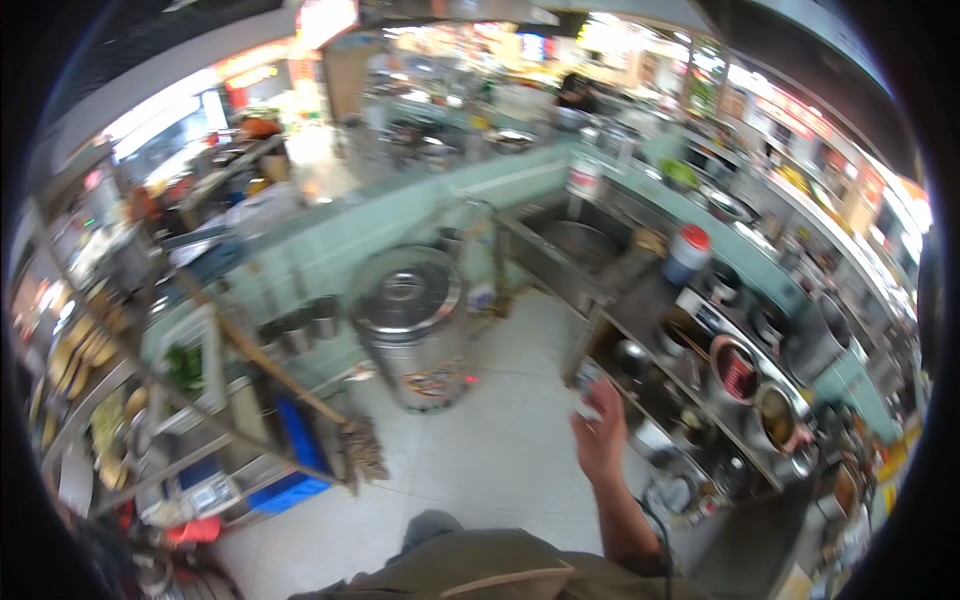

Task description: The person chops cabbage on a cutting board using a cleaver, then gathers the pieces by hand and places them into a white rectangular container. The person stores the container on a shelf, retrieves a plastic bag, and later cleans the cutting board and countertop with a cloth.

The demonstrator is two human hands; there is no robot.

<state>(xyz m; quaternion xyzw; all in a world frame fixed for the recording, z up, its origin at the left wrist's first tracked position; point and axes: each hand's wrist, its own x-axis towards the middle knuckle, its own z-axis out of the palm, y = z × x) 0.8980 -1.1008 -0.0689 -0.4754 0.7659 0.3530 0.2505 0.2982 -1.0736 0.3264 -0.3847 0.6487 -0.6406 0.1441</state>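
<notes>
My right hand [601, 431] is raised in front of the steel counter [637, 300], fingers curled. A small clear or whitish thing [589, 375] shows at its fingertips, but blur hides whether the hand grips it. My left hand is out of view. Before me on the pale tiled floor [517, 390] stands a large steel drum [412, 356] covered by a round metal lid [401, 289]. To the right, the counter bears a red-topped container [686, 255] and several open pots, one with red contents [739, 373].
A steel sink [574, 244] is set into the counter beyond my hand. A mop [364, 450] leans at the left beside a metal rack [161, 476], a blue bin [292, 484] and a white crate of greens [187, 367]. Low green-tiled walls [480, 184] border the floor.
</notes>
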